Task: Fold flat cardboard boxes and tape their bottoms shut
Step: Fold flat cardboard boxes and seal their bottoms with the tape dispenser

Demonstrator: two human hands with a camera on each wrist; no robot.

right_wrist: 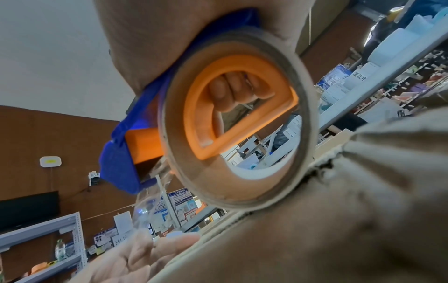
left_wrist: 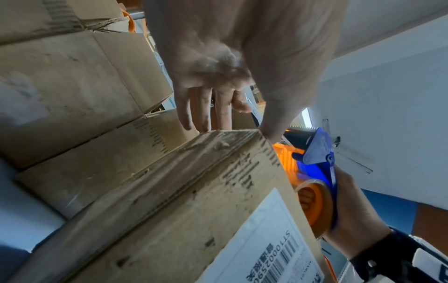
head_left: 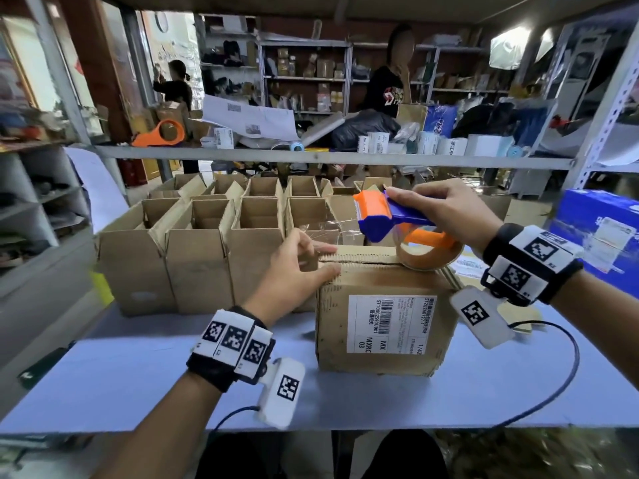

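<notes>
A folded cardboard box [head_left: 380,323] [left_wrist: 181,191] with a white barcode label stands on the pale blue table [head_left: 138,375]. My left hand [head_left: 301,267] [left_wrist: 218,86] is at its top left corner, straight fingers laid down the far side and thumb on the near edge. My right hand [head_left: 446,216] [left_wrist: 356,210] grips a blue and orange tape dispenser [head_left: 390,219] [right_wrist: 201,107]. Its tape roll [head_left: 428,250] sits on the box top. A clear strand of tape [head_left: 325,229] runs from the dispenser to my left fingers.
Two rows of open-topped cardboard boxes [head_left: 193,243] stand behind and left of the box. A blue carton [head_left: 601,233] is at the right. A metal shelf rail [head_left: 311,157] crosses overhead, carrying another orange dispenser [head_left: 162,133]. Two people stand in the background.
</notes>
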